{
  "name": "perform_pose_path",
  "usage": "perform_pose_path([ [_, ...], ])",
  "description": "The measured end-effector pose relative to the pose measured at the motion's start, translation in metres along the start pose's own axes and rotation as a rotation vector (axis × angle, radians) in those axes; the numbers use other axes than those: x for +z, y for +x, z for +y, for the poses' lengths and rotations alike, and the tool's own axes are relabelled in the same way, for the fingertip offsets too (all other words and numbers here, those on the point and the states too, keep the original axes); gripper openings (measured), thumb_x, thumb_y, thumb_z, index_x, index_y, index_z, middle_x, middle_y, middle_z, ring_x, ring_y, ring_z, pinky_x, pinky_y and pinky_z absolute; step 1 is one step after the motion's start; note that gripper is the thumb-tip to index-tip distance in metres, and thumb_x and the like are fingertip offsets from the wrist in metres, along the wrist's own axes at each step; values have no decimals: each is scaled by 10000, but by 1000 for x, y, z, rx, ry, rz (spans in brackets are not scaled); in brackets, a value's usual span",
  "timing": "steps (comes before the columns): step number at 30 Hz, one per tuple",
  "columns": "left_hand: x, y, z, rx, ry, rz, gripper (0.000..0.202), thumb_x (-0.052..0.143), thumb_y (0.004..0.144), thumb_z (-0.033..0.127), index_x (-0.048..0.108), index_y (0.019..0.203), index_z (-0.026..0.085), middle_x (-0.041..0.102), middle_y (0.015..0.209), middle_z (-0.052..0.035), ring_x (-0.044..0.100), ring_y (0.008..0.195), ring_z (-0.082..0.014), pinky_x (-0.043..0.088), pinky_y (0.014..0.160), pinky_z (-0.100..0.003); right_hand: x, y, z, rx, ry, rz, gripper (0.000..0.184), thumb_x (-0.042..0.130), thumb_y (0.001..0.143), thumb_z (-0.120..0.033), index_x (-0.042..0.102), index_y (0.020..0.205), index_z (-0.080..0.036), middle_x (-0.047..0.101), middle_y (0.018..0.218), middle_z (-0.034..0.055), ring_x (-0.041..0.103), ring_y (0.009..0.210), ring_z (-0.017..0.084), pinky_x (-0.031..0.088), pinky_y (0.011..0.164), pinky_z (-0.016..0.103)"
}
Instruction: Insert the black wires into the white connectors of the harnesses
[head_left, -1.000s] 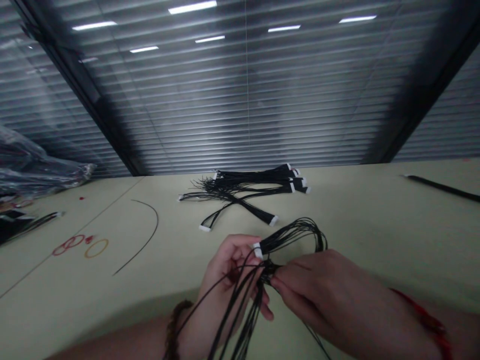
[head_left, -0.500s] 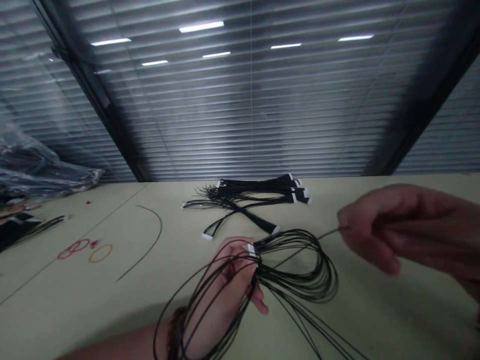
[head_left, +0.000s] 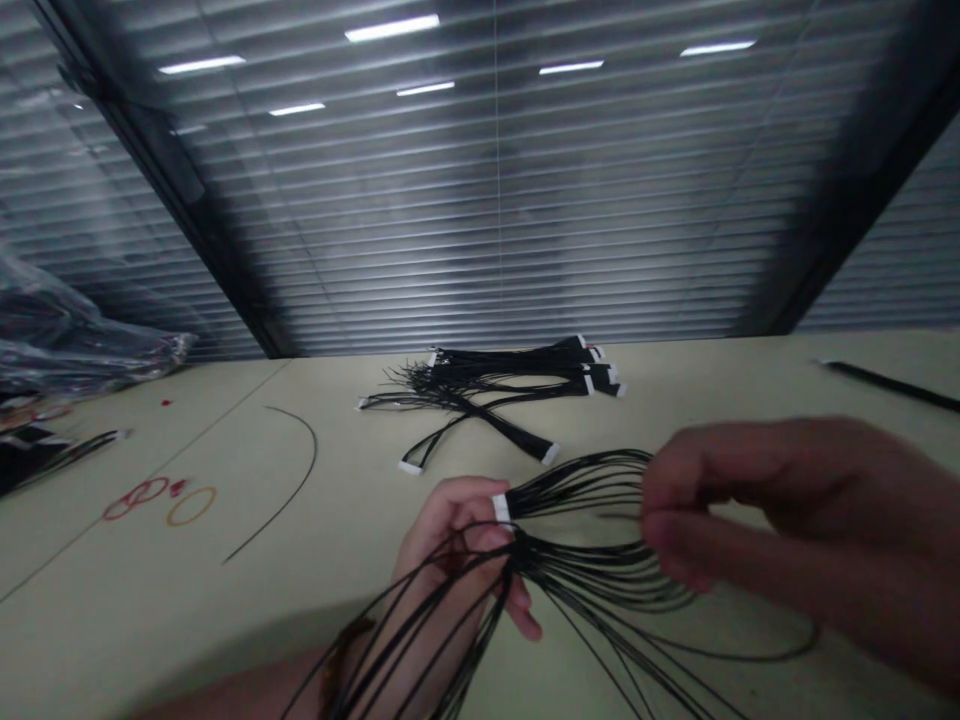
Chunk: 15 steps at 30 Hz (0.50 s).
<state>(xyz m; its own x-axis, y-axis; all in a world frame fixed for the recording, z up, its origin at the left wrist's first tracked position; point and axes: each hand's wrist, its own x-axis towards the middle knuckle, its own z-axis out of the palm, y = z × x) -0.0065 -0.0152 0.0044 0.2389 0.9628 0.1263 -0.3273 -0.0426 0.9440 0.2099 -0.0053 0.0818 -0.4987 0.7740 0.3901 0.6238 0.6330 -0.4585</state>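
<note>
A bundle of thin black wires point(head_left: 592, 560) with a white connector point(head_left: 501, 510) is gripped by my left hand point(head_left: 457, 560) near the middle. The connector sits at its fingertips, and the wires loop out to the right and hang down in front. My right hand point(head_left: 780, 530) pinches at the right end of the loop. A short length of wire pokes out left from between its thumb and fingers, inside the loop. Its fingertips hide the loop's bend, and one wire curves out below them.
Several black wire harnesses point(head_left: 510, 380) with white connectors lie at the back. On the left are a single wire point(head_left: 311, 460), red rubber bands point(head_left: 142, 495), a yellow band point(head_left: 191, 507) and clear plastic wrap point(head_left: 82, 340). A black cable point(head_left: 892, 385) lies far right.
My right hand has moved left onto the loop's end, from holding one wire out to the right. My left hand keeps its grip on the bundle. The view has shifted slightly.
</note>
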Motion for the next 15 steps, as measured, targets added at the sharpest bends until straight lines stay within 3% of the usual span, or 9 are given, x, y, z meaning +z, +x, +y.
perform_pose_path([
  [3,2,8,-4,44,-144,-24,194,559,841,190,599,981,318,606,780,81,630,544,-69,562,466,-177,26,-7,-11,-8,-58,89,141,479,842,-208,580,744,-221,567,634,-50,497,514,70,357,474,206],
  [6,1,8,-13,137,-220,-137,220,529,863,150,594,1031,276,623,786,53,647,567,-63,583,494,-169,40,-9,-9,-76,-147,121,140,460,859,-201,577,788,-227,570,676,-44,494,550,86,339,515,242],
  [9,-3,8,-19,179,-269,-229,255,493,882,116,569,1083,254,622,810,34,664,619,-67,595,531,-172,44,-9,-7,-125,-167,128,166,436,884,-209,559,772,-220,555,661,-46,480,542,86,327,511,248],
  [15,-6,6,-19,160,-277,-260,282,460,893,85,557,1096,254,616,808,35,667,642,-63,596,567,-167,44,-9,-9,-157,-205,152,201,395,911,-226,557,792,-218,583,713,-32,519,588,90,360,543,256],
])
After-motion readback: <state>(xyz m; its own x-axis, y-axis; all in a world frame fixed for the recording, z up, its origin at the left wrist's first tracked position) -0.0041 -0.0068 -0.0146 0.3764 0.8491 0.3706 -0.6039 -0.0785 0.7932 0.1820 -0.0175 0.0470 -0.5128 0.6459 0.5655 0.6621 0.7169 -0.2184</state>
